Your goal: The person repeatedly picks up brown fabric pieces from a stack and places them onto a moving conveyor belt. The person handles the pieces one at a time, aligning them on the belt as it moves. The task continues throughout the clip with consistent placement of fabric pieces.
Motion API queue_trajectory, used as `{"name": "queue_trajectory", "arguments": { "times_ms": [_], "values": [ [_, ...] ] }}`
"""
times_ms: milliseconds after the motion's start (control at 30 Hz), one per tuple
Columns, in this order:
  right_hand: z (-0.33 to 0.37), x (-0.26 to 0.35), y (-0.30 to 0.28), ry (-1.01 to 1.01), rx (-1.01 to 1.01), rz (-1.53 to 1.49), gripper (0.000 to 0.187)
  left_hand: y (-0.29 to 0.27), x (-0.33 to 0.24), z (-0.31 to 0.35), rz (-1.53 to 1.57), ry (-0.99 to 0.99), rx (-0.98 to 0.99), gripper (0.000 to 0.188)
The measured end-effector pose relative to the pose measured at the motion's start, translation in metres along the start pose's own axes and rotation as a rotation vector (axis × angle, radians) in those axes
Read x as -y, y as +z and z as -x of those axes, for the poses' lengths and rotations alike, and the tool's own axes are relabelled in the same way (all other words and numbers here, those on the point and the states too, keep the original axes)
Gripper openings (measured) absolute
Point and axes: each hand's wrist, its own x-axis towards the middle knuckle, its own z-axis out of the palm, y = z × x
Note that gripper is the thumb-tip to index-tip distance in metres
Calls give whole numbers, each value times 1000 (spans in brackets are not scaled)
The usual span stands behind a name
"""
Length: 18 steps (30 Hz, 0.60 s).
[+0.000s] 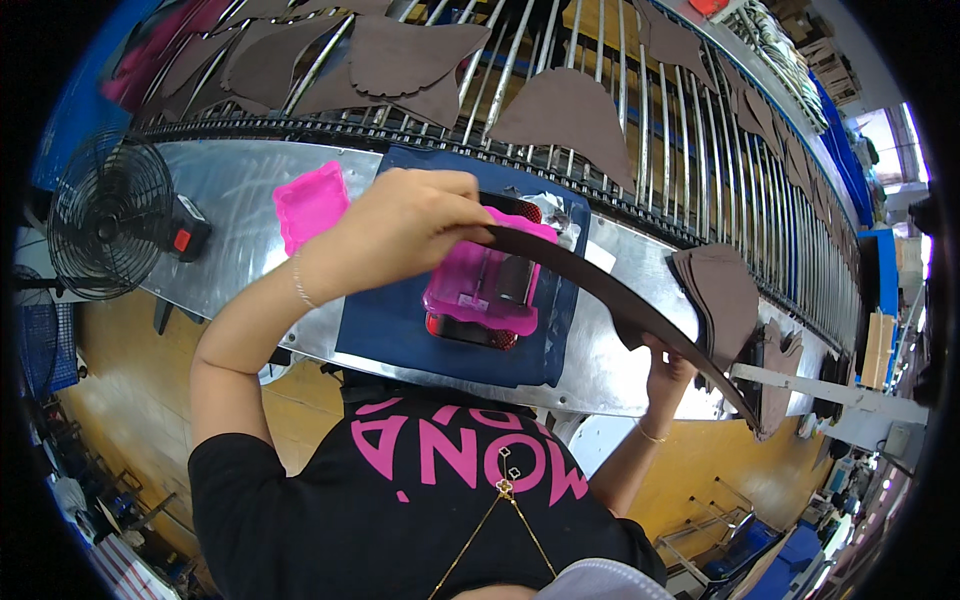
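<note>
A brown, flat cut piece of sheet material (585,272), seen nearly edge-on, arches between my two hands. My left hand (415,215) pinches its left end above a pink scalloped tray (437,292). Farther along its lower edge, my right hand (668,370) grips it, with the far end sticking out to the right. Inside the tray lies a dark block-shaped item (514,280). Under the tray a red and black object (490,338) shows in part. All of this rests on a dark blue mat (385,335).
Beyond the metal table (240,170) runs a rack of metal rods bearing brown pieces (565,115). A stack of similar pieces (718,300) lies at the right, near a metal bar (830,390). At the left stand a black fan (108,215) and a pink scalloped lid or tray (310,205).
</note>
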Motion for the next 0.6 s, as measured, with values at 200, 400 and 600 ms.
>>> {"name": "queue_trajectory", "arguments": {
  "times_ms": [200, 400, 600],
  "values": [
    [18, -17, -97, 183, -93, 83, 12, 41, -18, -31, -1, 187, 61, 8],
    [-10, 2, -118, 188, -263, 6, 17, 35, -34, -97, 23, 390, -230, 9],
    [-94, 57, -96, 111, -363, -394, 19, -16, -29, -144, -114, 443, -602, 27]
  ]
}}
